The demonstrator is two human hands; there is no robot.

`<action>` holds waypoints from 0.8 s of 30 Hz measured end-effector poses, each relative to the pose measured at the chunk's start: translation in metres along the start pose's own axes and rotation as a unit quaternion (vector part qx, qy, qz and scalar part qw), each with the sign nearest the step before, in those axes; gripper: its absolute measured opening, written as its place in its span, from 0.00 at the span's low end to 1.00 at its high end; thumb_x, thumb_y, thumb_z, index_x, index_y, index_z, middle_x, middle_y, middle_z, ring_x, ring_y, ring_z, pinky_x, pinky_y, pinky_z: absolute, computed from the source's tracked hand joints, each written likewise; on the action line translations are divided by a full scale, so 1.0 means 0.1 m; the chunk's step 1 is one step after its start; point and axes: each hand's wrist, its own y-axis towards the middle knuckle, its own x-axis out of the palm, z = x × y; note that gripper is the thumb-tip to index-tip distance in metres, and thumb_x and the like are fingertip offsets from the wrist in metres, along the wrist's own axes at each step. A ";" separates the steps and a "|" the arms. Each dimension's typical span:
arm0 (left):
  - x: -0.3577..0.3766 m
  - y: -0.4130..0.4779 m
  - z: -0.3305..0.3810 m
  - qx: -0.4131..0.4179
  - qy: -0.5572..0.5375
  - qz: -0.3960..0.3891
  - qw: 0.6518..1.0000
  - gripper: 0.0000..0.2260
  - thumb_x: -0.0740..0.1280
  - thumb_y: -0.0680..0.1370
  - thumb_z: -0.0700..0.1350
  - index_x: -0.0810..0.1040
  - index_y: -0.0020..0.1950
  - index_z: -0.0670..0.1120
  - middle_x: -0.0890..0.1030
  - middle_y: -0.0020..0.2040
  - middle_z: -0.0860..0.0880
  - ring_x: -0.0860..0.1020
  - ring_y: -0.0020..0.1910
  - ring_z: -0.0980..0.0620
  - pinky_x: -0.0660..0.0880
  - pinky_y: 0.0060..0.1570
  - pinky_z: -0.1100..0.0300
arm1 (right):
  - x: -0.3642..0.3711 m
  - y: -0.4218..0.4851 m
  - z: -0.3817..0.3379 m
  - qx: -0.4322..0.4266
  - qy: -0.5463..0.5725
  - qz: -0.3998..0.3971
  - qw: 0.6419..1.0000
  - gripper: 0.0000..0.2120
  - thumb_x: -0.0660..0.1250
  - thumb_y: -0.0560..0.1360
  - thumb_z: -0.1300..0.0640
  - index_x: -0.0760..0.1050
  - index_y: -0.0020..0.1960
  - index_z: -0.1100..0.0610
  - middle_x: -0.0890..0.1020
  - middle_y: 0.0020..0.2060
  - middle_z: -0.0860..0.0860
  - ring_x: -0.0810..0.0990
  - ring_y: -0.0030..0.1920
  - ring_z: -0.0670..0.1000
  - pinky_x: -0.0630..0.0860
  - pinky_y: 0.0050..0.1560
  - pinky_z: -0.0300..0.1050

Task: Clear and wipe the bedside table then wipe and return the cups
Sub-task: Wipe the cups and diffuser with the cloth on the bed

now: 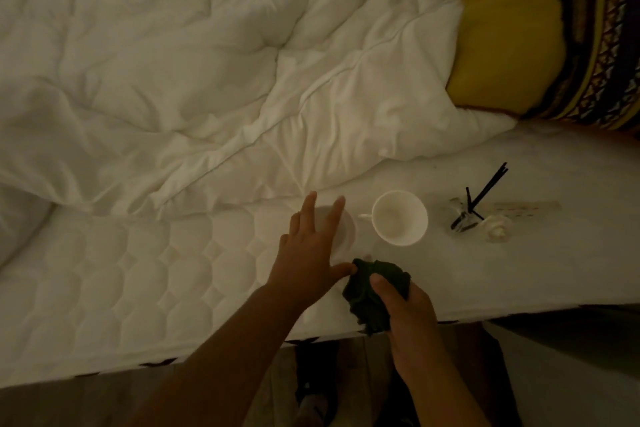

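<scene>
left hand (311, 253): fingers straight and spread, gripping nothing; thumb tip meets the cloth; fingertips lie over a round white piece
round white piece (346, 236): under the left fingertips, mostly hidden; second cup or saucer, cannot tell; touched or only hovered over, cannot tell
cloth (367, 298): dark green, bunched; judged soft, limp and light, should mould to a curved wall
right hand (412, 319): fingers and thumb curled round the cloth, a wad of it standing out past the thumb
cup (400, 218): white, upright, looks empty, standing on the mattress (156, 270); just beyond the right-hand fingers and the cloth, just right of the left fingertips, apart from both; handle (363, 217) points at the left fingers
cup, handling (judged): looks like glazed ceramic, so stiff, smooth, probably slippery, breakable; light enough for one hand; the soft quilted surface gives poor footing, a push at the rim could tip it
cup, hold (judged): left fingers through the handle or wrapped round the wall, low down; cloth hand then free to wipe inside and out
glass jar (460, 220): black sticks (485, 191) leaning in it, well right of both hands' fingers; judged fragile and easy to upset
small white thing (498, 229): just beside the jar, kind unclear
</scene>
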 end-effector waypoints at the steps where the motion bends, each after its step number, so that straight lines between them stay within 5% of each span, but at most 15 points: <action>1: 0.01 0.02 -0.01 -0.002 -0.018 -0.001 1.000 0.47 0.73 0.69 0.59 0.42 0.76 0.64 0.45 0.78 0.50 0.55 0.74 0.43 0.66 0.67 0.44 | 0.02 0.04 -0.01 -0.007 -0.008 -0.004 1.000 0.20 0.72 0.74 0.53 0.76 0.65 0.56 0.83 0.56 0.55 0.82 0.56 0.56 0.78 0.61 0.57; 7: -0.08 0.00 -0.07 -0.060 -0.152 0.008 0.987 0.39 0.74 0.69 0.57 0.56 0.74 0.60 0.65 0.63 0.51 0.71 0.58 0.51 0.75 0.54 0.56 | 0.14 0.07 -0.11 -0.058 -0.061 -0.002 0.996 0.20 0.72 0.74 0.55 0.75 0.65 0.53 0.82 0.58 0.53 0.80 0.58 0.54 0.78 0.61 0.54; 11: -0.28 -0.25 0.02 -0.155 -0.412 -0.114 0.891 0.23 0.69 0.73 0.59 0.70 0.67 0.59 0.77 0.57 0.49 0.81 0.48 0.45 0.83 0.45 0.48 | 0.13 -0.19 -0.27 -0.134 -0.084 -0.029 0.987 0.22 0.73 0.72 0.57 0.74 0.64 0.48 0.81 0.56 0.48 0.80 0.57 0.48 0.80 0.56 0.47; 13: -0.34 -0.41 0.16 -0.159 -0.473 -0.108 0.860 0.13 0.63 0.77 0.59 0.76 0.60 0.57 0.82 0.52 0.47 0.82 0.45 0.45 0.82 0.41 0.50 | 0.20 -0.35 -0.35 -0.174 -0.088 -0.044 0.980 0.23 0.72 0.69 0.55 0.74 0.63 0.47 0.81 0.53 0.47 0.81 0.53 0.44 0.81 0.48 0.39; 15: -0.37 -0.52 0.30 -0.178 -0.503 -0.072 0.843 0.13 0.60 0.79 0.58 0.81 0.51 0.54 0.84 0.45 0.47 0.82 0.38 0.48 0.80 0.36 0.50 | 0.28 -0.45 -0.42 -0.212 -0.093 -0.040 0.972 0.20 0.73 0.65 0.49 0.75 0.56 0.43 0.83 0.46 0.43 0.83 0.48 0.41 0.81 0.41 0.34; 18: -0.36 -0.65 0.35 -0.174 -0.535 -0.071 0.824 0.18 0.63 0.75 0.62 0.81 0.48 0.48 0.83 0.41 0.48 0.81 0.36 0.53 0.77 0.35 0.56 | 0.28 -0.41 -0.53 -0.185 -0.030 -0.064 0.980 0.24 0.73 0.61 0.41 0.79 0.56 0.46 0.86 0.47 0.46 0.85 0.48 0.45 0.82 0.45 0.41; 19: -0.34 -0.69 0.33 -0.185 -0.580 -0.069 0.790 0.22 0.66 0.71 0.63 0.80 0.52 0.46 0.84 0.45 0.46 0.82 0.42 0.49 0.79 0.38 0.56 | 0.25 -0.37 -0.57 -0.152 0.007 -0.076 0.985 0.27 0.76 0.62 0.43 0.79 0.59 0.49 0.86 0.49 0.49 0.85 0.50 0.48 0.82 0.48 0.46; 21: -0.32 -0.74 0.34 -0.257 -0.694 -0.062 0.670 0.34 0.74 0.61 0.63 0.78 0.60 0.46 0.83 0.54 0.40 0.82 0.51 0.41 0.80 0.44 0.50 | 0.23 -0.33 -0.58 -0.100 0.090 -0.109 0.985 0.32 0.78 0.62 0.44 0.78 0.62 0.54 0.85 0.52 0.55 0.84 0.54 0.54 0.80 0.53 0.51; 24: -0.26 -0.80 0.42 -0.285 -0.777 -0.072 0.557 0.42 0.79 0.56 0.62 0.75 0.63 0.41 0.84 0.45 0.39 0.84 0.40 0.43 0.80 0.37 0.52 | 0.28 -0.38 -0.45 -0.077 0.200 -0.100 0.972 0.34 0.80 0.56 0.42 0.80 0.60 0.54 0.85 0.52 0.55 0.84 0.54 0.56 0.80 0.55 0.54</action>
